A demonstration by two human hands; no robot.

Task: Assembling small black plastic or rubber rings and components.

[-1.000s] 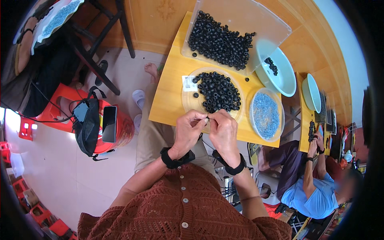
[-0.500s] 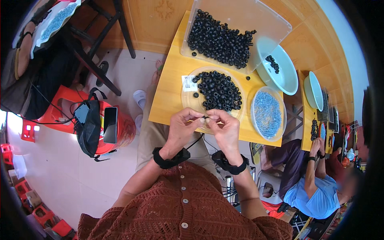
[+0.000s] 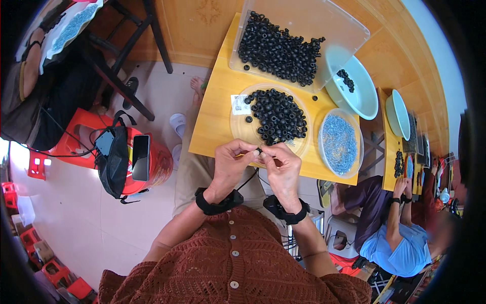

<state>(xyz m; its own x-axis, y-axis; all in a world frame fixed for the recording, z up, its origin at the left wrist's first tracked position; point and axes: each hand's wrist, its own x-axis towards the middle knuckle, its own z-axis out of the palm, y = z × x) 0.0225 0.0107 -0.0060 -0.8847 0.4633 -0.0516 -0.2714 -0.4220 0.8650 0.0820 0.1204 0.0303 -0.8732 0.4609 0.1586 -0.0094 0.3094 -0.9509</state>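
My left hand [image 3: 234, 158] and my right hand [image 3: 281, 163] meet at the table's near edge, fingertips pinched together. Between them is a small black ring-shaped part [image 3: 258, 151], mostly covered by the fingers. Just beyond lies a round clear lid [image 3: 238, 133] bearing a heap of black ring-shaped parts [image 3: 280, 114] with a hole through each. To the right of the heap, a round clear dish [image 3: 360, 154] holds many tiny blue pieces [image 3: 338, 144]. Both wrists wear black straps.
A clear bin [image 3: 349, 25] full of black parts stands at the back, beside a pale green basin [image 3: 368, 96]. At left, a phone [image 3: 140, 158] and a black bag [image 3: 115, 167] lie on a red stool [image 3: 161, 169]. Another person [image 3: 397, 243] works at a table on the right.
My fingers have shifted slightly around the small black part, and more of it now shows. Both hands stay at the same spot by the table edge.
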